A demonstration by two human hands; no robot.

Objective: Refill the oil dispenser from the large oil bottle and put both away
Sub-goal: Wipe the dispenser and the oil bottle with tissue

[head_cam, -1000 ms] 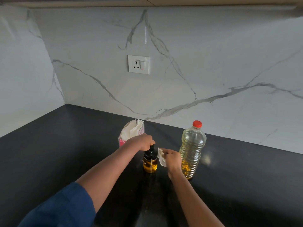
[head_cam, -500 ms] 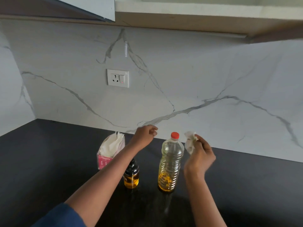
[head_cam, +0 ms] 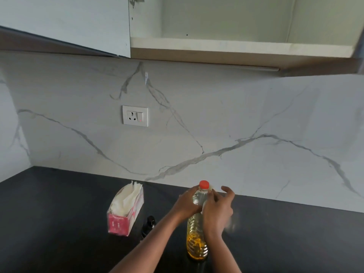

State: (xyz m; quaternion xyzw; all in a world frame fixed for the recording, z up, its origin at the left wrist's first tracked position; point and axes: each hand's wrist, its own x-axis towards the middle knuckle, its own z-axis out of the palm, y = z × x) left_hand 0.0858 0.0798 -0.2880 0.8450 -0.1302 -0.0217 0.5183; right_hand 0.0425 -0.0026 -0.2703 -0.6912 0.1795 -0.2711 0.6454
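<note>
Above the bench, we see a wall cabinet (head_cam: 236, 43) standing open, its lowest shelf bare where it shows. Below it runs the veined marble wall, and then the dark bench (head_cam: 59, 223) itself.

On to the main player. The large oil bottle (head_cam: 197, 243) stands upright on the bench, long axis vertical, almost straight beneath that open shelf. There is yellow oil in the lower part and it looks clear above. To its left sits a pink tissue box (head_cam: 120, 223), with tissues fanning out of the top.

Now the hands. The left grip (head_cam: 186, 204) is wrapped round the bottle's shoulder from the left, fingers curled on it. The right grip (head_cam: 216, 211) presses in from the right, thumb on the neck and fingers spread and blurred. We can't tell whether it is clasping the bottle or pinching something pale behind it.

So the bottle sits between both grips, with the left one holding firmly. We reckon a straight lift to the shelf is the likely call.

The small dark oil dispenser (head_cam: 149, 223) waits just left of the left forearm, nearer that grip. The red cap (head_cam: 204, 184) is on.
</note>
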